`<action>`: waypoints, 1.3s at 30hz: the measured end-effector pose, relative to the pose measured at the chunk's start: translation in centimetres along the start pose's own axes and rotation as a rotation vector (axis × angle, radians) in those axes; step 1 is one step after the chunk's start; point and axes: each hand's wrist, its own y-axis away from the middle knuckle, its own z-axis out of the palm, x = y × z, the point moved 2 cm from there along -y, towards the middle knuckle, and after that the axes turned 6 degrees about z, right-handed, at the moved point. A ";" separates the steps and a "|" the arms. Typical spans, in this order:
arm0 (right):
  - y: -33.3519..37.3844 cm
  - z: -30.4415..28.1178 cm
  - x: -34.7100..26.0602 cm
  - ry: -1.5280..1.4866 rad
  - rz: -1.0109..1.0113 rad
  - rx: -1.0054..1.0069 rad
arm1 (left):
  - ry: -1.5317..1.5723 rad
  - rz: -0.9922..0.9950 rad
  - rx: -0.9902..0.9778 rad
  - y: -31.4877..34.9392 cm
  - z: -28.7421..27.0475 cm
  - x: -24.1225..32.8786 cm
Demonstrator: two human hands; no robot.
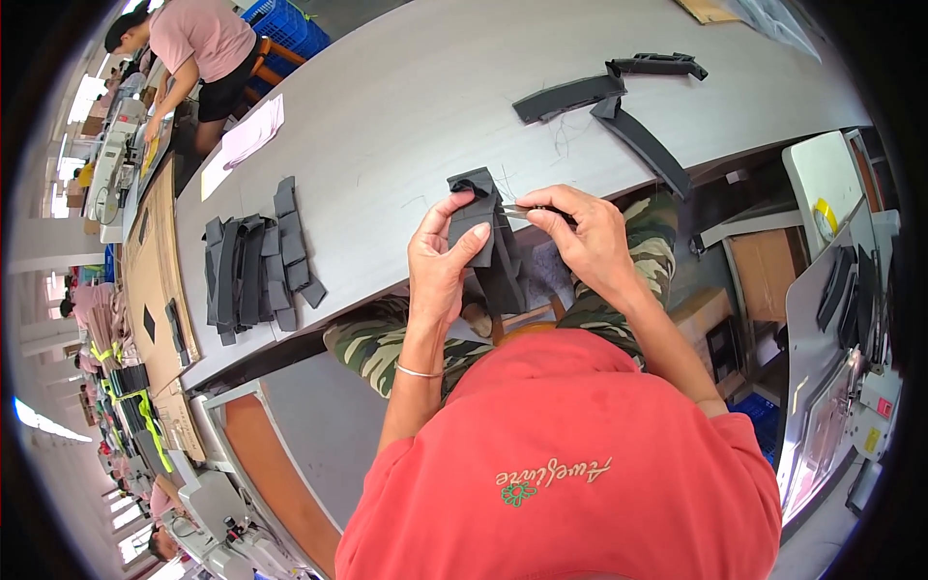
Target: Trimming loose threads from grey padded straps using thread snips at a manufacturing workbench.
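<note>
My left hand [438, 259] pinches a dark grey folded fabric strip [500, 261] between thumb and fingers at the table's near edge. The strip's lower end hangs down over my lap. In my right hand [592, 242] is a small pair of thread snips [525, 210], with its metal tips pointing left against the strip's edge. Fine loose threads show by the tips. The snips' handles are mostly hidden in my fingers.
On the grey table [387, 116], a pile of dark strips [253, 261] lies to the left. Several more strips [570, 98] form a linked chain at the right, one end over the edge. Pale pink cloth [253, 133] lies far left, near another person [208, 43].
</note>
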 end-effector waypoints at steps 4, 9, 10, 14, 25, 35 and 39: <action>-0.2 -0.2 -0.4 0.047 -0.003 -0.023 | -0.101 0.061 -0.020 -0.2 -0.3 -0.3; -0.2 -0.1 -0.1 0.119 -0.010 -0.024 | -0.155 0.110 -0.052 -0.1 0.1 -0.3; -0.2 -0.1 -0.3 0.138 -0.025 -0.020 | -0.155 0.109 -0.051 -0.1 0.2 -0.2; -0.2 -0.1 -0.2 0.172 -0.078 0.001 | -0.220 0.101 -0.048 0.1 0.4 0.0; -0.2 -0.2 0.4 -0.013 -0.037 -0.017 | -0.240 0.076 -0.042 0.3 0.5 0.0; -0.8 0.3 -1.6 0.034 -0.115 -0.038 | -0.382 0.076 -0.019 0.8 0.7 -0.3; -1.2 0.8 0.3 -0.041 -0.068 -0.046 | -0.580 0.164 -0.049 1.2 1.3 0.3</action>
